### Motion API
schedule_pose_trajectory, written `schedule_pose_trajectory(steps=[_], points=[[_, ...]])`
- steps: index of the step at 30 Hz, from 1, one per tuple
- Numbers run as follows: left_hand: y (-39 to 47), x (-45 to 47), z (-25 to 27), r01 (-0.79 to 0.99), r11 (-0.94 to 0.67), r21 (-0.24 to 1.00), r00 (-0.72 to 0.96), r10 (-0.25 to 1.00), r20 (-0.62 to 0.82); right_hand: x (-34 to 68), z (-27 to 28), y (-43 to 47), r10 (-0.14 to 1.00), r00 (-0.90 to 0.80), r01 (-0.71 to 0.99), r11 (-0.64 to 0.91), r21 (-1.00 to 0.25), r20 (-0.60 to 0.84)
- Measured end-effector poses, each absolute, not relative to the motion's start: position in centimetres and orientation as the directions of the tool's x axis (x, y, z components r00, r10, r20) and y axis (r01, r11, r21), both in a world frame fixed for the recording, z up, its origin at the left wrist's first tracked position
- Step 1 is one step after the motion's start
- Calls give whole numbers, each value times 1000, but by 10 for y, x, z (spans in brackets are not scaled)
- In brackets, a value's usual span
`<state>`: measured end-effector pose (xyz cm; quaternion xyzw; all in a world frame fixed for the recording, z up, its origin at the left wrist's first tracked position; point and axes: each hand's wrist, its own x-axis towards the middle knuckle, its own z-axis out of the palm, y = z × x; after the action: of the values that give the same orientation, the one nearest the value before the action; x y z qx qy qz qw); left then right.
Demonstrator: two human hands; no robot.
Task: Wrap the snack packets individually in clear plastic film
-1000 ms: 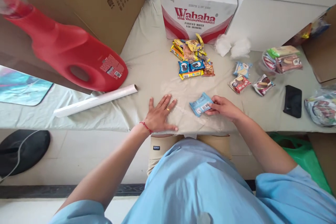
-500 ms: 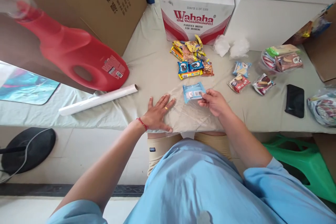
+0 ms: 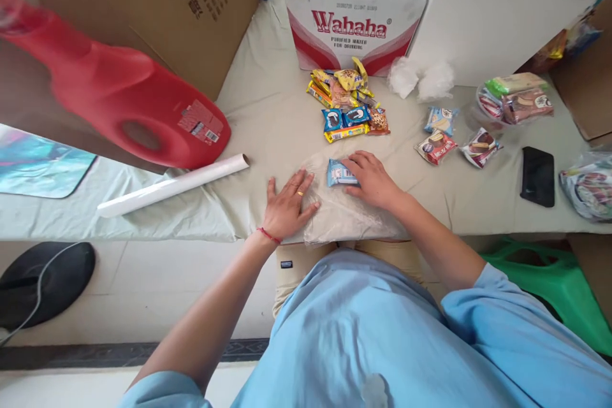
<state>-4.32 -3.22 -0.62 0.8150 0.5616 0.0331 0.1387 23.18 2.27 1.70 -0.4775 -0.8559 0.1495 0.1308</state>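
My left hand point(image 3: 288, 205) lies flat with fingers spread, pressing the left part of a clear plastic sheet point(image 3: 335, 220) onto the cloth-covered table. Over the right end of a light-blue snack packet point(image 3: 336, 173) is my right hand point(image 3: 373, 180), its thumb near the lower edge and its fingers across the top. The packet rests on the clear sheet, and its right part is hidden under that hand. Beyond it lie small blue snack packets point(image 3: 356, 116), a yellow bar point(image 3: 347, 133) and a heap of yellow-wrapped snacks point(image 3: 351, 80).
To the right are a red snack packet point(image 3: 436, 146), a plastic tub point(image 3: 482, 111) of snacks and a black phone point(image 3: 538, 176). A white roll point(image 3: 174, 186) and a large red jug point(image 3: 157, 108) stand left. A Wahaha carton point(image 3: 354, 25) is behind; a green stool point(image 3: 549, 280) is below.
My right hand has brought the light-blue packet down and slightly left onto the clear sheet, going from a pinch at its right edge to fingers over it. My left hand remains flat.
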Motion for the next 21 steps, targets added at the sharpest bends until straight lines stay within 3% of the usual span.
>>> schedule_pose_trajectory(steps=[9,15,21], points=[[-26,-61,2,905,-357,229,407,883,-233,282,12,30,880,-466,770,453,-449,88],[-23,-65,7,893,-380,239,439,852,-286,253,26,22,789,-573,584,584,-563,223],[-20,-66,12,895,-387,222,442,837,-322,225,7,16,783,-607,629,579,-519,139]])
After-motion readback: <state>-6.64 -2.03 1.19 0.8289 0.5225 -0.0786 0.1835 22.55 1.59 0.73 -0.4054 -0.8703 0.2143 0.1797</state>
